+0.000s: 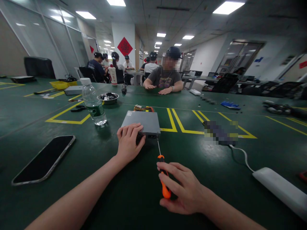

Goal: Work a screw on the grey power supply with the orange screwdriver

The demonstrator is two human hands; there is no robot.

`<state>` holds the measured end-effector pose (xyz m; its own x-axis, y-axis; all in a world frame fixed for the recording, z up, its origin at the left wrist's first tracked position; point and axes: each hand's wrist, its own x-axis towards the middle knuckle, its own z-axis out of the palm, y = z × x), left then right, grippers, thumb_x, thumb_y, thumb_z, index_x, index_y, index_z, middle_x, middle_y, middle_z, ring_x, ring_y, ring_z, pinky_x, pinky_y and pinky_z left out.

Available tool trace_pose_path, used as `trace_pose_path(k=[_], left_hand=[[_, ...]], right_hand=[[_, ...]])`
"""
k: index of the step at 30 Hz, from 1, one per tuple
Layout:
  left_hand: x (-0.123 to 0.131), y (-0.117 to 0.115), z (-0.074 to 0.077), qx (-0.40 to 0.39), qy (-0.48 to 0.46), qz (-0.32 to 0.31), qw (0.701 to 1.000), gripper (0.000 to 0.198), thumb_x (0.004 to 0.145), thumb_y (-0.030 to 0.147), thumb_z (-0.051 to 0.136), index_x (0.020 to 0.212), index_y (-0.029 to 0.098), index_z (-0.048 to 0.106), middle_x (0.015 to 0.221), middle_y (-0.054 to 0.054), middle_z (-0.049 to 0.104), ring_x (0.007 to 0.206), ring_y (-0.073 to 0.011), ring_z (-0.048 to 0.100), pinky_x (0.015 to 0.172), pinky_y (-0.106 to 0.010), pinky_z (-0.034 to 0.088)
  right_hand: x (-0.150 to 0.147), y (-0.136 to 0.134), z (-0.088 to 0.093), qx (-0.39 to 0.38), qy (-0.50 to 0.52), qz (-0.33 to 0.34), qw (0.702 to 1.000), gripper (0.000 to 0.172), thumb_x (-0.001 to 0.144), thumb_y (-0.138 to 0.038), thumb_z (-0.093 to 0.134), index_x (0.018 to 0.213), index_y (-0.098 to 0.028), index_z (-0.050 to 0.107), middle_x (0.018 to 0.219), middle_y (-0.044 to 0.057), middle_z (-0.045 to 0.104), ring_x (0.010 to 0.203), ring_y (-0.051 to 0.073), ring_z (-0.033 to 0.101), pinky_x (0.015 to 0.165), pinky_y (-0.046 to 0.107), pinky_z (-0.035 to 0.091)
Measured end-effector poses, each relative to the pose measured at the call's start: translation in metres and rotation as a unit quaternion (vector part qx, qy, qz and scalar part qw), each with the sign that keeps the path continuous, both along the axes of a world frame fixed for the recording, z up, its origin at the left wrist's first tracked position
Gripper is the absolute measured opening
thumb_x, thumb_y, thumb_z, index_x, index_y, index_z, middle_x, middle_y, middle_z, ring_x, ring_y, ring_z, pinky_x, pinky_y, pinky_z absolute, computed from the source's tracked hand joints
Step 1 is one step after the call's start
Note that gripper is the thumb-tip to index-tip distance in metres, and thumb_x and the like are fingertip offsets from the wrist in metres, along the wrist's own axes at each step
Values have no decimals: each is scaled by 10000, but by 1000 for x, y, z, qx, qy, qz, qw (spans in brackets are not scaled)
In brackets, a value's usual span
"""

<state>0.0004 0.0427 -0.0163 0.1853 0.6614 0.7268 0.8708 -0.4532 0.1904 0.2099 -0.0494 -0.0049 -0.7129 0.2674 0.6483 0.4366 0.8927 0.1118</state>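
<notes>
A grey metal computer power supply (146,119) lies flat on the green table, its bundle of coloured wires (144,109) at the far side. My left hand (129,139) grips its near left corner, fingers over the top and thumb along the front face. In my right hand (183,188) is a screwdriver (161,159) with an orange and black handle, held by the fingertips. Its thin shaft points away from me, and the tip meets the front face near the right corner, beside the power socket. Any screw there is too small to make out.
A water bottle (94,103) stands left of the power supply, near a metal bowl (109,98) of dark parts. A phone (44,159) lies at the left, a white power strip (280,188) with cable at the right. Across the table (115,204) sits a person (165,75).
</notes>
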Motion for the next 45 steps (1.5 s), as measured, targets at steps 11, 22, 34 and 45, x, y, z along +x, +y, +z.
trace_pose_path(k=[11, 22, 34, 45], left_hand=[[0, 0, 2, -4, -6, -4, 1000, 299, 815, 292, 510, 1111, 258, 508, 1198, -39, 573, 1123, -241, 467, 943, -437, 260], [-1, 0, 1, -10, -1, -11, 1000, 300, 813, 257, 490, 1112, 249, 507, 1204, -42, 571, 1135, -232, 462, 947, -436, 258], [-1, -1, 3, -16, 1, -12, 1000, 298, 818, 269, 489, 1115, 249, 499, 1212, -44, 567, 1145, -236, 458, 954, -443, 255], [-1, -1, 2, -13, 0, -12, 1000, 305, 814, 273, 496, 1118, 249, 494, 1210, -44, 566, 1142, -235, 459, 955, -444, 252]], right_hand=[[0, -1, -2, -2, 33, -5, 999, 309, 910, -382, 444, 1041, -102, 461, 994, 190, 643, 889, 197, 631, 722, 327, 497], [-2, -4, 3, 16, 3, -3, 1000, 233, 917, -309, 437, 1010, -106, 502, 1000, 197, 638, 828, 192, 639, 707, 340, 498], [-3, -5, 5, 10, -17, -2, 1000, 250, 894, -256, 386, 1051, -114, 519, 1027, 204, 623, 900, 213, 623, 712, 352, 505], [-6, -7, 7, 2, -17, -13, 1000, 311, 945, -342, 321, 1067, -139, 524, 996, 175, 641, 891, 198, 629, 706, 333, 520]])
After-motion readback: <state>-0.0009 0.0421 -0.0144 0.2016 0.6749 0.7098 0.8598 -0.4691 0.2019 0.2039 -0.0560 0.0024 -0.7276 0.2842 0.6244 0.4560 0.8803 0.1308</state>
